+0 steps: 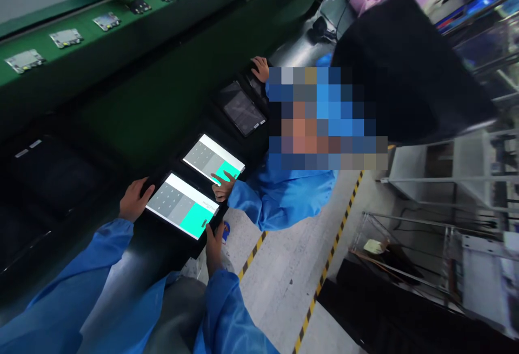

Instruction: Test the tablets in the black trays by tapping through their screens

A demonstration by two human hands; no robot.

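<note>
Between my two hands is a tablet (170, 202), its lit screen showing a grey and turquoise keypad like a calculator's. My left hand (135, 198) grips its left edge, with the thumb at the screen's side. At the near right corner my right hand (214, 240) holds the other edge; part of its fingers is hidden below. Just beyond lies a second tablet (198, 151) with the same kind of screen. A co-worker's hand (224, 186) reaches over that second screen with fingers spread.
A co-worker in a blue smock (284, 197) sits close on my right. Dark-screened tablets (243, 108) lie further along the bench. Several circuit boards (67, 38) rest on the green raised line (36, 89). Black-and-yellow tape (328, 262) marks the floor; wire racks (405, 224) stand at right.
</note>
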